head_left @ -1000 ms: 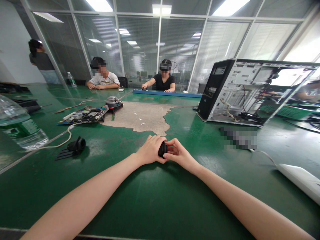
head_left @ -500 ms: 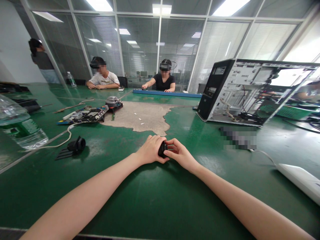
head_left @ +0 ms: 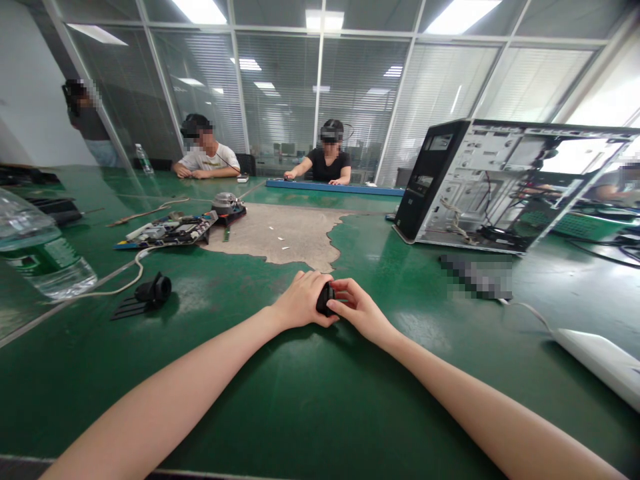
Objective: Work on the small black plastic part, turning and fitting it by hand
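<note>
A small black rounded part (head_left: 325, 299) sits between my two hands over the middle of the green table (head_left: 310, 400); its exact kind is not clear. My left hand (head_left: 304, 299) is wrapped round it from the left, its fingers covering the back and side. From the right, my right hand (head_left: 361, 309) closes thumb and fingertips on the part's near face. To the left lies a black plastic piece (head_left: 154, 289) with a round opening and several flat prongs.
An open computer case (head_left: 460, 183) stands at the right, with a blurred dark object (head_left: 477, 277) before it and a white device (head_left: 600, 360) on a cable. A circuit board (head_left: 170, 229) and a water bottle (head_left: 43, 257) are at the left. Two people sit across the table.
My hands and the black part hold nearly the same position. At the far left, the standing person has turned and shifted slightly to the right.
</note>
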A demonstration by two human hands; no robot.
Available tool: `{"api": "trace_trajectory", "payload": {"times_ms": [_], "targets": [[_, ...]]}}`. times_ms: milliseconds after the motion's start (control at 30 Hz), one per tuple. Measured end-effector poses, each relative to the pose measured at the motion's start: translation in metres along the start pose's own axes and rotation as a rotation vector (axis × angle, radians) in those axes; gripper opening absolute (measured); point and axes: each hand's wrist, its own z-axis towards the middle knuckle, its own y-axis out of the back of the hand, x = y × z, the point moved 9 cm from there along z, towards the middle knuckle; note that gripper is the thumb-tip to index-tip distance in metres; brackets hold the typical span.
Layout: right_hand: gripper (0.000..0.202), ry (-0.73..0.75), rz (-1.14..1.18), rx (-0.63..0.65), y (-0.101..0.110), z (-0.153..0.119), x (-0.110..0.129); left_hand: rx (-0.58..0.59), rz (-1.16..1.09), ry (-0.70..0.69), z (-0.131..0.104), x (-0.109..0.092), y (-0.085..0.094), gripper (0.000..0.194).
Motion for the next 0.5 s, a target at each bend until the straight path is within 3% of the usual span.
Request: {"api": "trace_trajectory", "payload": {"times_ms": [267,500], "targets": [[0.03,0.013,0.066,0.084,-0.0051,-0.0034,0.003,-0.007,-0.005,-0.001,-0.0014,0.0013,-0.0009,0.056],[0.023,0.005,0.024,0.01,-0.0007,-0.0013,0.0021,-0.006,-0.013,0.006,-0.0012,0.0014,-0.0002,0.061]]}}
